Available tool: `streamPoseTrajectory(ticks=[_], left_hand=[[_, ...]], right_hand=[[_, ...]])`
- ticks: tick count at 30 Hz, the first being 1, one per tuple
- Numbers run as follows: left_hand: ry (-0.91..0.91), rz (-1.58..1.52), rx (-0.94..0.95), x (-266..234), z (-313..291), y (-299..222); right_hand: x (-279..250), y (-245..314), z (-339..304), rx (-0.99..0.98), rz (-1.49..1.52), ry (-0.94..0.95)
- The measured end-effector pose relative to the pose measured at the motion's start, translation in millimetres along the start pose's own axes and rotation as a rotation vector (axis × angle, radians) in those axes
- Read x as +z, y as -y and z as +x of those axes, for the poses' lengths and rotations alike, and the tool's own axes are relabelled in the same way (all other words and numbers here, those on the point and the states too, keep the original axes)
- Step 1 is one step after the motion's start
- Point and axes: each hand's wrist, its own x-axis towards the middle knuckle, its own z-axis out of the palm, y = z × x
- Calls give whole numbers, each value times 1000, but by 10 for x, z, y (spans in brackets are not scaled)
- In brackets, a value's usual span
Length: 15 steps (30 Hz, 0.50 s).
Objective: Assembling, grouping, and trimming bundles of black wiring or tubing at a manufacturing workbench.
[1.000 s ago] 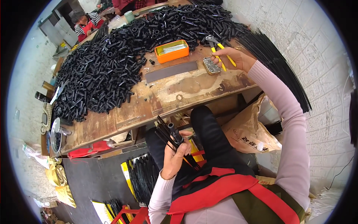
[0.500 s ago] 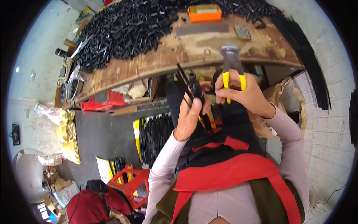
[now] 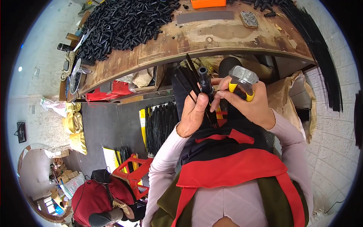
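Observation:
My left hand (image 3: 191,115) is closed round a black tubular piece (image 3: 204,81) with an open round end, together with several thin black rods (image 3: 186,77) that fan out beyond the fingers. In my right hand (image 3: 254,106) are end-cutting pincers (image 3: 244,76), their grey metal head up and yellow handles down in the palm. The right thumb and fingertips are pinched together right beside the black tubular piece; whether they hold something small there I cannot make out. Both hands are over my lap, just this side of the bench edge.
A wooden bench (image 3: 151,56) carries a heap of black tubular pieces (image 3: 124,24), an orange tray (image 3: 208,3), a flat grey strip (image 3: 205,17) and a box of small metal parts (image 3: 249,19). Long black rods (image 3: 321,56) hang at right. A person in dark red (image 3: 92,202) is at lower left.
The pincers have tipped back from upright into my right palm, and that hand has come closer to my left. The view has shifted slightly.

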Motion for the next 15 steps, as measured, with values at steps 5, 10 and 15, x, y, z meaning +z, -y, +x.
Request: streamPoseTrajectory(ticks=[5, 10, 15], left_hand=[[-14, -11, 19, 21, 39, 31], [-3, -25, 22, 8, 45, 12], [-30, -59, 34, 1, 51, 9]], right_hand=[[-36, 19, 47, -25, -51, 46], [-45, 62, 65, -75, -191, 58], [14, 135, 135, -28, -164, 64]])
